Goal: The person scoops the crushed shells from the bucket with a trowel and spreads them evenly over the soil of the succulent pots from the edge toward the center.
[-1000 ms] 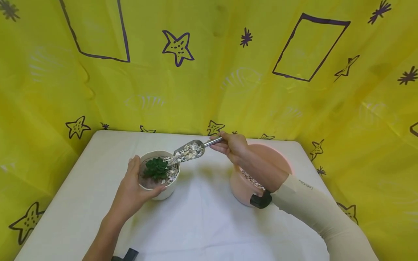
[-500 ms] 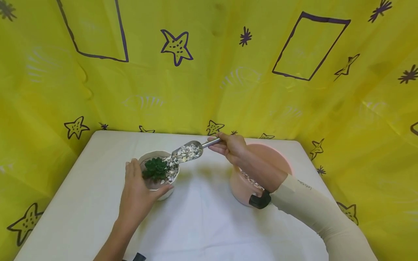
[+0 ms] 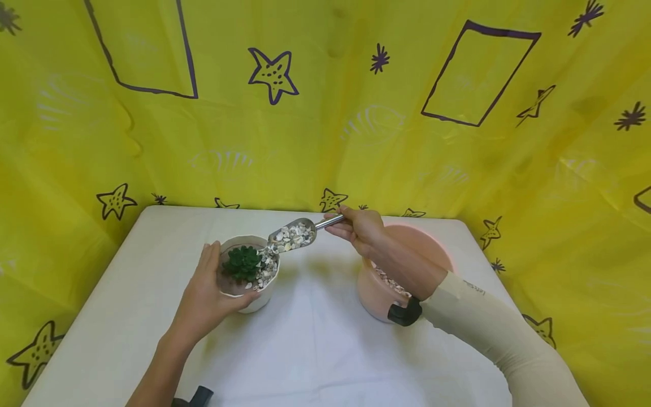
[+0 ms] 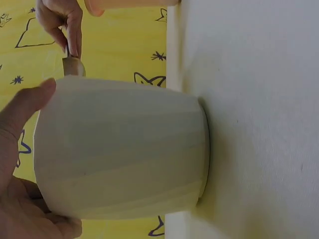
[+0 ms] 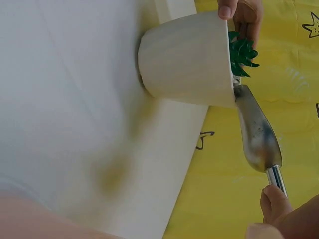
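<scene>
A white flowerpot (image 3: 256, 304) stands upright on the table, with a green succulent (image 3: 242, 263) in it. Pale pebbles (image 3: 267, 272) cover the soil on the plant's right side. My left hand (image 3: 205, 294) grips the pot near its rim, thumb on the near side and fingers on the far side. In my right hand (image 3: 367, 226) is the handle of a metal scoop (image 5: 259, 137), pinched between thumb and fingers. The scoop, loaded with more pebbles (image 3: 291, 237), has its tip at the pot's right rim, tilted down toward the plant in the right wrist view.
A pink pot (image 3: 422, 243) with pebbles (image 3: 391, 281) inside stands to the right, partly hidden under my right forearm. A white cloth covers the table (image 3: 315, 339). Behind its far edge hangs a yellow curtain (image 3: 315, 124) with drawn stars.
The scoop has shifted slightly left, and more pebbles lie beside the plant. My left hand moved a little right along the pot, then back left.
</scene>
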Tool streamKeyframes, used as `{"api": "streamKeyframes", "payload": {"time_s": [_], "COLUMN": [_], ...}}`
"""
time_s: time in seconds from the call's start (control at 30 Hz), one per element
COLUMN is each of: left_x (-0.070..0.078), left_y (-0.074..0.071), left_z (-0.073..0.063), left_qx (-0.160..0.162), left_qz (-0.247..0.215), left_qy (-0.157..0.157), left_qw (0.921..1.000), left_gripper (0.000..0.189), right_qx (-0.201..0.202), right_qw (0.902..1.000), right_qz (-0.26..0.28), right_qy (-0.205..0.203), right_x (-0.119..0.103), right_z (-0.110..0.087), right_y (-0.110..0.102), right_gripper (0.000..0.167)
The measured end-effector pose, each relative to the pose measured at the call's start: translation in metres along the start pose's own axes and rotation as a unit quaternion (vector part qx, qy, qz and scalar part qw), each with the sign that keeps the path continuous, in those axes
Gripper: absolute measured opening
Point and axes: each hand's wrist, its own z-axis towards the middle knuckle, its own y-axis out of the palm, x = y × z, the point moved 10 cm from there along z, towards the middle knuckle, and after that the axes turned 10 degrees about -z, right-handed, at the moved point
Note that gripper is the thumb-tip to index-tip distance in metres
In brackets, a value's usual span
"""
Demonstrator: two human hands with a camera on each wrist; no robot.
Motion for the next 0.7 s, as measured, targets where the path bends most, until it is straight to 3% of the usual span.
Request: {"api": "streamKeyframes", "payload": {"time_s": [0.17, 0.3, 0.7], "left_x": [-0.003, -0.005, 0.004], "left_y": [0.001, 0.002, 0.003], "left_z": [0.003, 0.000, -0.017], "left_qx": [-0.019, -0.015, 0.080], "left_qz": [0.002, -0.005, 0.019], "left_qy": [0.007, -0.003, -0.070], "left_qw": [0.9998, 0.9999, 0.9941], "left_gripper": [0.132, 0.133, 0.142], "right_qx": [0.004, -0.003, -0.015], "right_qw": [1.0000, 1.0000, 0.9994], "right_qz": [-0.002, -0.004, -0.020], "right_qy": [-0.001, -0.005, -0.022], "right_x": [0.000, 0.000, 0.000], "right_z": [0.000, 0.001, 0.000], "right_y": [0.000, 0.002, 0.005], "right_gripper": [0.019, 0.020, 0.022]}}
